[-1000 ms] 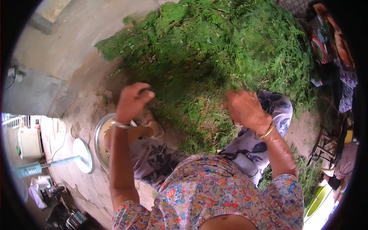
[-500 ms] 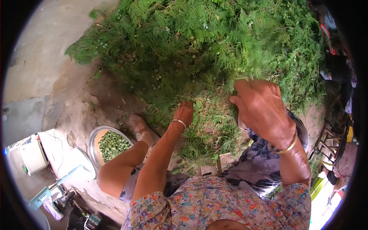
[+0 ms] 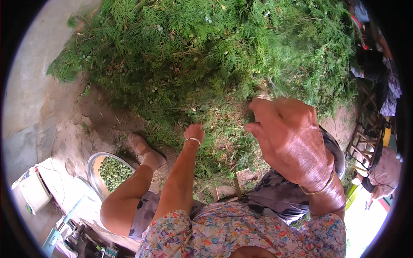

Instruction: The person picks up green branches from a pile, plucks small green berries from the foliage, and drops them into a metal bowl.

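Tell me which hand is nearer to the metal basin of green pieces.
Left. The left hand is to the right of the metal basin and farther forward, with the left leg between them; the right hand is much farther right.

Just beyond the white cabinet [image 3: 32, 194], smooth grey concrete [image 3: 23, 144]; right of the cabinet, worn, flaking floor [image 3: 69, 139], glaringly lit close by; nearby, pale blue stand [image 3: 52, 241]; far across to the cabinet's right, wooden frame [image 3: 365, 151].
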`<state>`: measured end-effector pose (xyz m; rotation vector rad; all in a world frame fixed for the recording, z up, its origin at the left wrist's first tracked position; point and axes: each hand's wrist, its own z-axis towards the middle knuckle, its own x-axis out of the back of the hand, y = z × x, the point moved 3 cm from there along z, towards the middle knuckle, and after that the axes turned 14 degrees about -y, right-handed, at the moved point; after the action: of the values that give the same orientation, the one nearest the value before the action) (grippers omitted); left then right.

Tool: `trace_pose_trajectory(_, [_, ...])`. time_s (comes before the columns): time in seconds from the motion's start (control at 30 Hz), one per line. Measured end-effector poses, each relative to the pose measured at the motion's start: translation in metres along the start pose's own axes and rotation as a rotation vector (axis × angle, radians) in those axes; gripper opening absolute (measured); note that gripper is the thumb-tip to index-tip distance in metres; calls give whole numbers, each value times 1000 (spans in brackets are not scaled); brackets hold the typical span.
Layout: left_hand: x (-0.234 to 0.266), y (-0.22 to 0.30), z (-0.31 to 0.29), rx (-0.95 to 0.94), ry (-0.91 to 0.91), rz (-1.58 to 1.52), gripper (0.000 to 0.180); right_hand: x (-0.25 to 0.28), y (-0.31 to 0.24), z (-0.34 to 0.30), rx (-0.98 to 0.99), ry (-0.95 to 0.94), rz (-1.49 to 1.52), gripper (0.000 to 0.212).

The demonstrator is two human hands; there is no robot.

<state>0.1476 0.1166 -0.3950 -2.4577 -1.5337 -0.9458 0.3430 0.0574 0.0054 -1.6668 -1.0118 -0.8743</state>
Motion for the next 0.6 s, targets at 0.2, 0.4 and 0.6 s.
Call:
trace_pose_trajectory(0.2, [29,-22,-38,-272,132,-533,22,-7,-2,5,45,15,-33,19])
trace_pose_trajectory(0.4, [146,10,-128,-531,-27,-1403,11,-18,-8,22,67,30,184,16])
trace_pose_trajectory(0.6, [234,24,-238,-788,40,-1363,16,-23,-37,35,250,-12,695,23])
